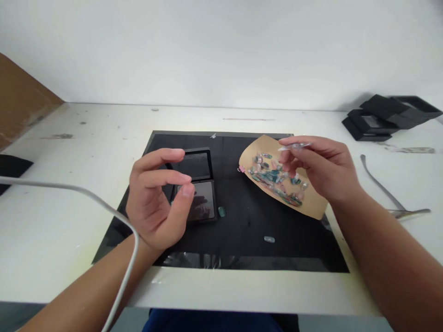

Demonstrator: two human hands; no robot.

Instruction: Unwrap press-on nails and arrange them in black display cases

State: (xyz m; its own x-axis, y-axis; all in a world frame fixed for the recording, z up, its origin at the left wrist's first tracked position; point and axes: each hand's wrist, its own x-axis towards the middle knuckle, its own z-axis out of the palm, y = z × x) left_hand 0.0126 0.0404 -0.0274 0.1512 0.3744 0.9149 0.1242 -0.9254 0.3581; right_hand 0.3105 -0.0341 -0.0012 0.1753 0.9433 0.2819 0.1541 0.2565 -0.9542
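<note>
My left hand (155, 198) is raised over the left of the black mat, fingers curved and index apart. Its thumb tip looks close to the middle fingertip, with nothing visible between them. Behind it lies an open black case (213, 203) with a dark window in the lid and a shiny dark inner surface. My right hand (320, 168) pinches a clear, shiny false nail (296, 146) between thumb and index finger. Below it, a tan paper tray (311, 213) holds many small coloured false nails (273, 176). A green nail (222, 211) and a pale grey one (269, 239) lie on the mat.
The black mat (242, 249) covers the middle of a white table (51, 221). Stacked black boxes (384, 117) stand at back right, near folded glasses (401, 212). A white cable (134, 249) crosses my left forearm. Brown cardboard (24, 101) stands at far left.
</note>
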